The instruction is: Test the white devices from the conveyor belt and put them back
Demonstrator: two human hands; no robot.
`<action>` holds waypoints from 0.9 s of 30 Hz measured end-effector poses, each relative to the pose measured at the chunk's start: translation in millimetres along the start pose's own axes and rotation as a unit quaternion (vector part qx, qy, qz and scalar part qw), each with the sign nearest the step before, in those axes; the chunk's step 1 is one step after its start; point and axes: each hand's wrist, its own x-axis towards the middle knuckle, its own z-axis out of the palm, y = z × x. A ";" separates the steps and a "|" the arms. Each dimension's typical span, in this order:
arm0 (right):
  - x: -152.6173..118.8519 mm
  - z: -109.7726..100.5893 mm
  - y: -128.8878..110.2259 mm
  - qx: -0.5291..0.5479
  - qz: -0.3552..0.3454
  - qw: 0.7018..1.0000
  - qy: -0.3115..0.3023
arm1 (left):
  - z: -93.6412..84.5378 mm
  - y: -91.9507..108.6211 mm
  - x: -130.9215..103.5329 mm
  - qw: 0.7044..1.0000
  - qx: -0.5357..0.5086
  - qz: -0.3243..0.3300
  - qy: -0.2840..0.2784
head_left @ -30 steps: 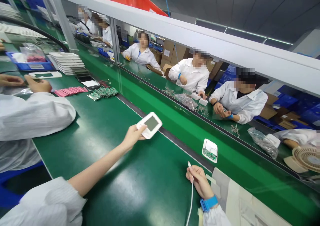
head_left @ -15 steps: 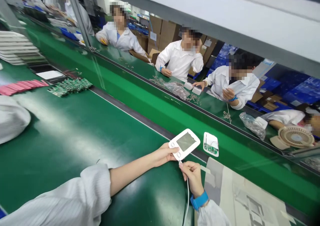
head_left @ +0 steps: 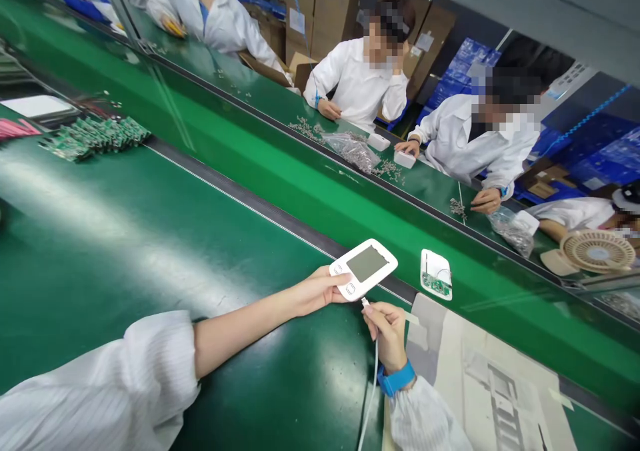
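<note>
My left hand [head_left: 320, 291] grips a white device [head_left: 364, 270] by its lower left side, thumb on the front near two buttons. Its grey screen faces up and shows nothing I can make out. Just below the device, my right hand [head_left: 385, 328] pinches the plug of a white cable [head_left: 369, 398]. The plug's tip is close to the device's lower edge, with a small gap visible. The cable hangs down past the bottom of the view. A blue band circles my right wrist.
An opened white housing with a green circuit board [head_left: 436, 275] lies on the green belt [head_left: 280, 201]. Green boards [head_left: 95, 136] are piled at the left. A taped sheet [head_left: 465, 364] covers the lower right. Across the belt, people in white work near a small fan [head_left: 597, 251].
The plug has come away from the device's lower edge. The view has shifted, and a person's hand across the belt has lowered toward small parts on the table.
</note>
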 end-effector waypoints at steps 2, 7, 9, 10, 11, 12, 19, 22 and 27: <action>0.0 -0.5 0.2 0.004 0.001 1.000 0.008 | 1.7 1.1 -0.7 1.000 0.006 -0.003 0.005; -0.3 -1.1 -0.7 -0.003 0.001 1.000 0.002 | 4.1 1.5 -0.6 1.000 0.019 -0.009 0.020; -0.1 -1.2 -0.8 -0.008 0.001 1.000 0.004 | 3.5 0.4 0.1 0.999 0.022 -0.008 0.025; 0.0 -1.2 -0.8 -0.010 0.002 1.000 0.005 | 2.9 -0.3 0.5 0.999 0.026 -0.005 0.025; 0.1 -1.2 -0.8 -0.013 0.004 1.000 0.006 | 2.3 -0.9 0.9 0.999 0.031 -0.001 0.026; 0.3 -1.2 -0.9 -0.017 0.007 1.000 0.007 | 1.7 -1.4 1.2 0.999 0.038 0.004 0.030; 1.5 2.1 -4.9 -0.044 0.028 0.999 -0.005 | 1.0 -2.6 -1.1 0.992 0.111 0.045 0.043; 2.6 0.7 -4.9 -0.047 0.032 0.998 -0.012 | 3.9 -6.5 -4.3 0.985 0.142 0.066 0.073; 9.7 -11.1 -1.1 0.067 0.048 0.994 -0.071 | 29.4 -11.9 -19.9 0.974 0.163 0.103 0.118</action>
